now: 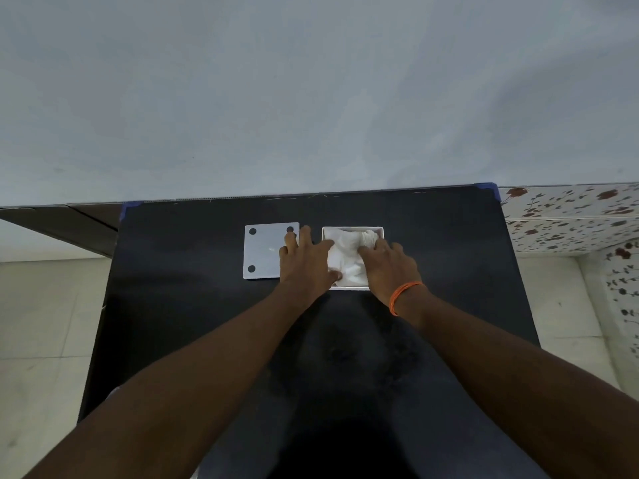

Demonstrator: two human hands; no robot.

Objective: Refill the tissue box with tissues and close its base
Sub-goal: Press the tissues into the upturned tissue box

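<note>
A white square tissue box (379,230) sits upside down on the black table, its base open and crumpled white tissues (349,252) filling it. My left hand (306,261) lies across the box's left wall, fingers spread, its thumb resting on the tissues. My right hand (389,262) presses down on the tissues from the right, fingers in the box. The white base panel (262,248), with black round pads at its corners, lies flat just left of the box, partly under my left fingers.
The black table (173,305) ends at a pale wall behind, with blue tape on its far corners. Light floor tiles show on both sides, and a flower-patterned surface (570,216) stands at the right. An orange thread band circles my right wrist.
</note>
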